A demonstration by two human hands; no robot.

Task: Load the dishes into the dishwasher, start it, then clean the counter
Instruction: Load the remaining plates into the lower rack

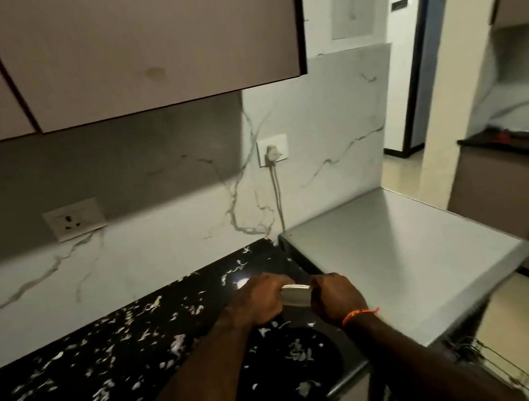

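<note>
My left hand and my right hand both grip a small cream-white object, a bowl or stacked dishes seen edge-on, held just above the black speckled counter. The object sits between the two hands and most of it is hidden by my fingers. To the right stands the dishwasher with a flat silver top. Its wire rack shows at the lower right, pulled out. An orange thread band circles my right wrist.
Beige wall cabinets hang low overhead. On the marble backsplash sit a wall socket and a plugged outlet whose cord runs down behind the dishwasher. A second dark counter and a doorway lie to the right.
</note>
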